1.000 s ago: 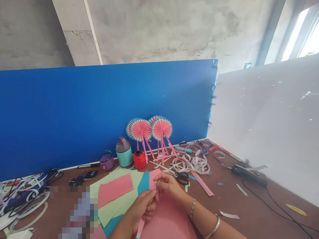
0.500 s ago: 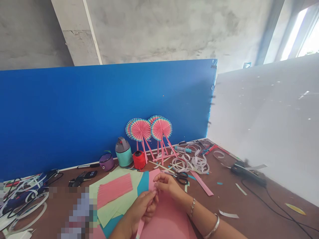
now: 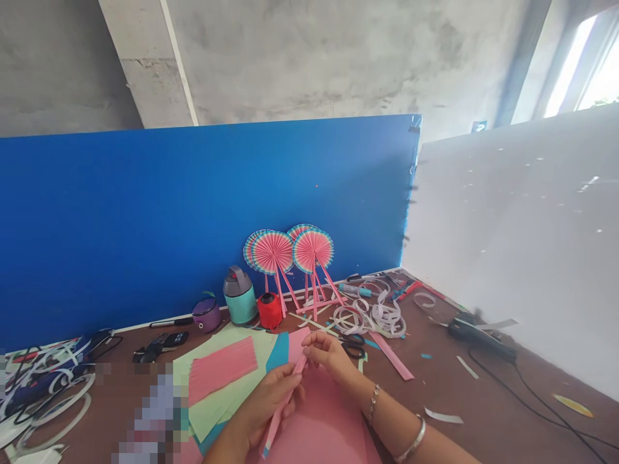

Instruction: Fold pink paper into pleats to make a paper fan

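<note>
Your two hands meet near the front edge of the bench [image 3: 483,412], both gripping a narrow folded pink strip [image 3: 276,422] that slants up to the right. Your left hand [image 3: 264,399] curls loosely around its middle, and your right hand [image 3: 327,356] pinches its upper end between closed fingertips. A flat pink sheet [image 3: 329,432] lies beneath them. A pleated pink piece [image 3: 222,368] rests on pale green sheets [image 3: 251,386] to the left. Scissors [image 3: 353,348] lie just beyond your right hand. Paper fans [image 3: 290,251] stand at the back edge beside a red thread spool [image 3: 269,310].
</note>
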Tool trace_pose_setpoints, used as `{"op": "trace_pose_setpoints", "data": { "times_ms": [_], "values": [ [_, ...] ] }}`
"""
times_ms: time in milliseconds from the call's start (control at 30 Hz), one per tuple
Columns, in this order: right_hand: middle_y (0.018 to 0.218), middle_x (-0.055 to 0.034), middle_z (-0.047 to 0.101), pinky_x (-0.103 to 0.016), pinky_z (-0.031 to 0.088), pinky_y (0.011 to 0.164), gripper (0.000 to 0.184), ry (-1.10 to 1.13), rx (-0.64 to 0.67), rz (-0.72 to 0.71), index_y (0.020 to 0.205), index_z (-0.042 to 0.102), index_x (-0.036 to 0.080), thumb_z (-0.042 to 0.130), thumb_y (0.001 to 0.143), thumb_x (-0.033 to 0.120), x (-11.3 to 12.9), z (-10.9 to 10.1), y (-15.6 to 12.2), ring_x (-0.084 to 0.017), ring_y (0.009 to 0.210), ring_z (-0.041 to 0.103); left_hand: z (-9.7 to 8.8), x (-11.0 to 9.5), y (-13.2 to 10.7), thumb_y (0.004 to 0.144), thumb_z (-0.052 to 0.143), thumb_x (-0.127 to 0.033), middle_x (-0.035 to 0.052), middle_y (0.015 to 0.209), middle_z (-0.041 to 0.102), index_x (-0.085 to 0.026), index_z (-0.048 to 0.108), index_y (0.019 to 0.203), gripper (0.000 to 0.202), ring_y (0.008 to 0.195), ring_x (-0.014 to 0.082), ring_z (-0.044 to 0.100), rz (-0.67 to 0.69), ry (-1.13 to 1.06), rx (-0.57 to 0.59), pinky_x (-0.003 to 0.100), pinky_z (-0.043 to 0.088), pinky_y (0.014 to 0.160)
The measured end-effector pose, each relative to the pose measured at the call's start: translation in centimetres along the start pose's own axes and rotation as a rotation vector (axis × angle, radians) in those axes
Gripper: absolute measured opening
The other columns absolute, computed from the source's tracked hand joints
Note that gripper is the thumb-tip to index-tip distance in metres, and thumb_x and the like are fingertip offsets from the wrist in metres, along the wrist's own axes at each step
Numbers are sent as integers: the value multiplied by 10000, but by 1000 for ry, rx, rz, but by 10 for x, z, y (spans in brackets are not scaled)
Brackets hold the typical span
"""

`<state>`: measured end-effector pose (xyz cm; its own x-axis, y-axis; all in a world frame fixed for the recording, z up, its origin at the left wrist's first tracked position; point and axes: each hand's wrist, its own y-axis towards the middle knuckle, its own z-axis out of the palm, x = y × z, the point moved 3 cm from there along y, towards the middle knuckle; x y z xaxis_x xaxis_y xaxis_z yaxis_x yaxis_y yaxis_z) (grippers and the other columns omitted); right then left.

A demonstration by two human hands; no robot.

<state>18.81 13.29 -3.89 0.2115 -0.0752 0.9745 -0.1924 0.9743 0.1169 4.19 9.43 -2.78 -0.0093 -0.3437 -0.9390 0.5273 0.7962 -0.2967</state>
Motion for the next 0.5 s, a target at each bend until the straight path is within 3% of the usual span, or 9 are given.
{"op": "trace_pose_setpoints", "data": {
  "times_ms": [100,200,333,500],
  "values": [
    [519,68,483,-219,319,480,188,-62,-34,-24,704,531,183,647,625,309,-1,-2,2,-75,446,423,-11,-5,2,691,620,-471,-35,659,604,-171,519,872,364,348,42,404,70,157,-127,196,298,362],
    [547,59,486,-221,325,509,112,-106,-29,-34,672,509,188,597,616,229,-3,-2,0,-88,494,438,-17,-7,1,708,598,-432,-34,635,616,-174,518,850,305,338,47,399,65,286,-209,184,269,330],
    [668,19,561,-234,350,583,55,-212,-20,-63,653,539,177,540,602,156,0,-2,-4,-112,607,478,-17,-6,0,717,559,-412,-34,630,615,-177,511,825,263,327,47,387,27,355,-168,177,237,308],
    [761,-6,602,-256,374,669,147,-438,26,-115,739,603,176,491,649,147,12,-1,-8,-143,718,519,-16,-5,2,675,590,-470,-41,566,570,-157,544,735,322,318,46,386,17,375,-92,188,227,314]
  ]
}}
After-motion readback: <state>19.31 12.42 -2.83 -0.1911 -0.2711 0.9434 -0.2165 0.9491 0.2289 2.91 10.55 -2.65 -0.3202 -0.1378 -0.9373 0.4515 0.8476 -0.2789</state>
